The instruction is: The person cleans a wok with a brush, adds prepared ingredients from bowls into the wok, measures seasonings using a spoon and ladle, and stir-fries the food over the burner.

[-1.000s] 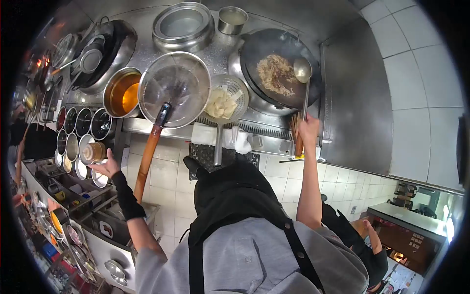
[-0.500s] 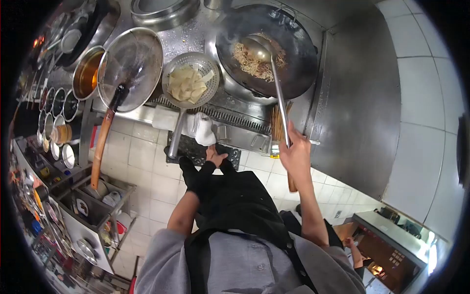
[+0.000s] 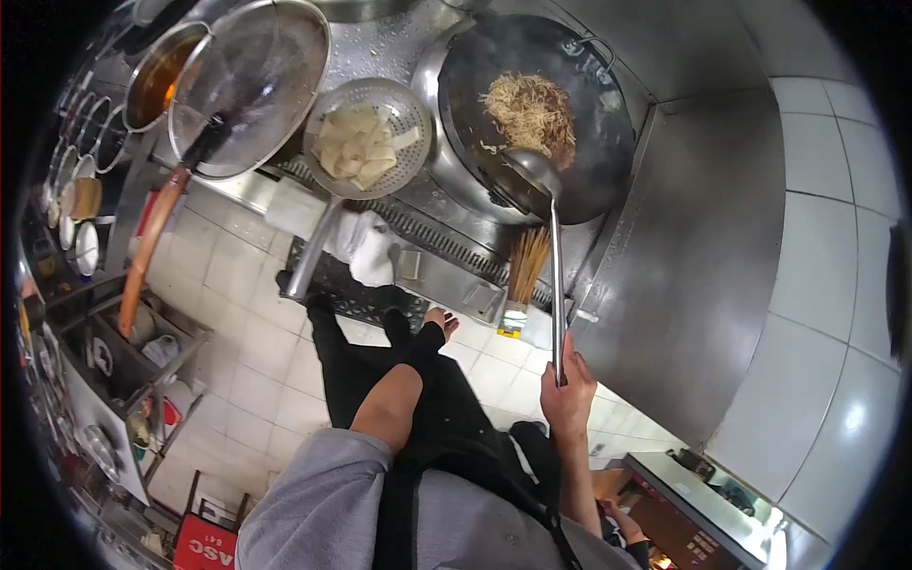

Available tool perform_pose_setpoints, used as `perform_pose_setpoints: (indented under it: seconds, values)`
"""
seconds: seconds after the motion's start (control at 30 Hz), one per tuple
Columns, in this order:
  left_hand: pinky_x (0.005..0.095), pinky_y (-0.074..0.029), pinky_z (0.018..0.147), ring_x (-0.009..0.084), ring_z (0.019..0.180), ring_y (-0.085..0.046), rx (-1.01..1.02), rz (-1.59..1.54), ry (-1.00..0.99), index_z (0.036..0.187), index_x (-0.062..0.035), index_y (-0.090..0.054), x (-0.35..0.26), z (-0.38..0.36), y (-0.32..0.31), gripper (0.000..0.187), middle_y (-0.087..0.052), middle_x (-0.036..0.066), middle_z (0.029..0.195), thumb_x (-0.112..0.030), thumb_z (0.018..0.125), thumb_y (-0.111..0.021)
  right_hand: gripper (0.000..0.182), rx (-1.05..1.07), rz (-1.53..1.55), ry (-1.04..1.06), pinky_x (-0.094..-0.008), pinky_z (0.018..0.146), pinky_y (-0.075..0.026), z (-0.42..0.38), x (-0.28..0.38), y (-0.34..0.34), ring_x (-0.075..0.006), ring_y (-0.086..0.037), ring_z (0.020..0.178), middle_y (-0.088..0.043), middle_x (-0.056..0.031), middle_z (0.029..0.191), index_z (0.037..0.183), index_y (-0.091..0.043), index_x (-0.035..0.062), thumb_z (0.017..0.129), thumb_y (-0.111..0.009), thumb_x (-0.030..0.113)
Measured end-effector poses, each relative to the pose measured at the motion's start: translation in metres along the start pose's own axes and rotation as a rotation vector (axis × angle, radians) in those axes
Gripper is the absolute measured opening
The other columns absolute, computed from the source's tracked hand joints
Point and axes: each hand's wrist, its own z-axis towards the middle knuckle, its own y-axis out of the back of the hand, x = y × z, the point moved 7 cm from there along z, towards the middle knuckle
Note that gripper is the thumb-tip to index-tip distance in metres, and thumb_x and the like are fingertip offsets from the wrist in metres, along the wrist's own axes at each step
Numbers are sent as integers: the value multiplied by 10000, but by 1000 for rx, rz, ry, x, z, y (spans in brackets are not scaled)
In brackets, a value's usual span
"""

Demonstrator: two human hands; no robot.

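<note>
My right hand (image 3: pixel 568 388) is wrapped round the handle of a long metal ladle (image 3: pixel 557 275). The ladle's bowl rests in the near side of a black wok (image 3: pixel 598 142), against a heap of noodles (image 3: pixel 527 109) with brown bits. My left hand (image 3: pixel 445 324) hangs in front of my apron with its fingers apart and nothing in them. A white towel (image 3: pixel 372 252) on the stove's front edge is the thing nearest to it. Left of the wok, a perforated skimmer (image 3: pixel 418 157) holds pale flat sheets (image 3: pixel 356 147).
A fine-mesh strainer (image 3: pixel 252 85) with a wooden handle lies at the left, beside a pot of amber liquid (image 3: pixel 152 90). Thin wooden sticks (image 3: pixel 528 266) stand upright at the stove edge. A steel panel (image 3: pixel 693 266) rises on the right. Another person's arm (image 3: pixel 622 522) shows lower right.
My right hand has drawn the ladle back toward me, from over the noodles to the wok's near side. My left hand has come off the towel. The noodles lie more heaped together.
</note>
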Motion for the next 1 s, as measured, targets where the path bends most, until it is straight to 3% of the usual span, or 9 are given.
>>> perform_pose_setpoints:
  seconds: [0.17, 0.43, 0.57, 0.7, 0.73, 0.8, 0.83, 0.87, 1.0]
  values:
    - [552, -455, 1071, 368, 1248, -564, 178, -507, -190, 1346, -73, -567, 31, 66, -33, 493, -588, 205, 1374, -430, 1067, -372, 656, 92, -194, -33, -431, 654, -533, 26, -9, 2, -356, -661, 702, -663, -236, 939, 1459, -487, -35, 817, -619, -56]
    - [494, -460, 1049, 337, 1195, -601, 150, -360, -205, 1326, -27, -571, -1, 50, -31, 505, -624, 235, 1278, -430, 1069, -407, 574, -130, 202, -435, -349, 600, -509, 125, -39, -39, -179, -633, 664, -654, -181, 789, 1395, -544, -81, 837, -663, -16]
    - [465, -462, 1038, 321, 1169, -619, 103, 97, -252, 1316, -5, -574, -39, 11, -13, 514, -642, 250, 1230, -430, 1070, -425, 568, -40, 422, -475, -346, 595, -502, 133, -30, -24, -217, -634, 648, -685, -205, 839, 1389, -547, -87, 842, -670, 5]
    - [436, -465, 1027, 305, 1142, -637, 184, 1031, -381, 1306, 18, -576, -86, -72, 6, 524, -660, 265, 1183, -431, 1071, -443, 553, -265, -352, 117, -422, 844, -556, 67, -40, 0, -338, -730, 926, -702, -293, 1059, 1382, -569, -62, 838, -654, -13]
    - [428, -465, 1024, 301, 1136, -642, 277, 1293, -420, 1303, 24, -576, -92, -106, 4, 526, -665, 269, 1171, -431, 1072, -447, 549, -141, -342, -57, -429, 910, -541, 56, -49, 6, -376, -719, 1030, -679, -315, 1160, 1383, -575, -49, 837, -631, -32]
    - [414, -467, 1018, 293, 1122, -651, 566, 1702, -498, 1298, 35, -577, -84, -195, -11, 532, -674, 277, 1147, -431, 1072, -456, 525, -184, -198, 18, -413, 948, -537, 40, -29, 15, -393, -706, 1047, -707, -272, 1153, 1372, -558, -91, 856, -631, -29]
    - [407, -467, 1016, 289, 1116, -655, 708, 1771, -576, 1295, 41, -578, -79, -249, -25, 535, -679, 281, 1135, -431, 1072, -460, 447, -112, 265, -178, -355, 676, -501, 35, -20, 1, -280, -623, 760, -669, -194, 978, 1325, -555, -74, 883, -599, -30]
    - [399, -468, 1013, 285, 1109, -660, 803, 1723, -694, 1293, 47, -578, -81, -303, -45, 538, -683, 284, 1123, -431, 1073, -465, 371, -137, 711, -401, -297, 404, -465, 27, -1, -12, -166, -540, 474, -631, -115, 803, 1279, -551, -57, 909, -566, -32]
    - [308, -489, 933, 139, 965, -591, 847, 1086, -1025, 1492, 97, -392, -144, -517, -97, 718, -689, 167, 1063, -473, 1069, -497, 177, 218, 1709, -536, -239, 273, -298, 18, 133, -91, -75, -348, 369, -434, -24, 643, 1101, -534, 21, 932, -496, 59]
